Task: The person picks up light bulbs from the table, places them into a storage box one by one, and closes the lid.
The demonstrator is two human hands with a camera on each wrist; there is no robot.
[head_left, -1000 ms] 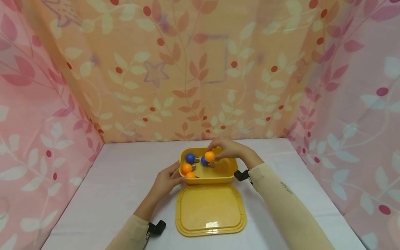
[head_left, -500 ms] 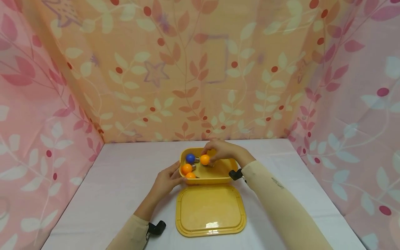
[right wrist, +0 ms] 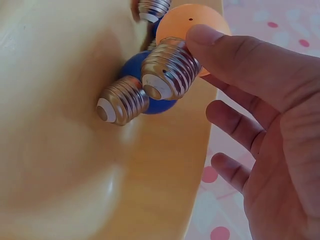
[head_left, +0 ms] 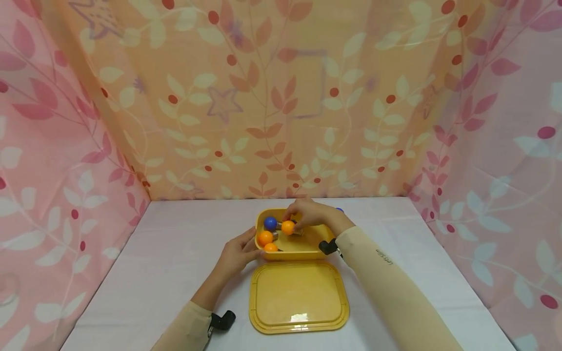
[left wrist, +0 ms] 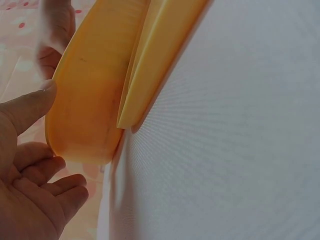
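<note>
My right hand (head_left: 309,213) pinches an orange light bulb (head_left: 288,227) by its round end, inside the far part of a yellow plastic box (head_left: 291,255). In the right wrist view, the metal screw base (right wrist: 172,67) of that bulb lies over a blue bulb (right wrist: 132,67), which is partly hidden. A blue bulb (head_left: 270,224) lies at the box's left end, with an orange bulb (head_left: 265,238) and another orange bulb (head_left: 270,247) nearer to me. My left hand (head_left: 235,253) holds the box's near left corner, thumb on the near side and fingers along the left end.
The yellow lid (head_left: 299,297) lies flat on the white table (head_left: 175,263), just in front of the box. A small blue thing (head_left: 340,209) shows behind my right wrist, mostly hidden. Patterned cloth walls (head_left: 281,122) stand at the back and sides.
My right hand has moved left and slightly down into the box with the orange bulb. My left hand keeps its hold. The small blue thing behind my right wrist has come into view.
</note>
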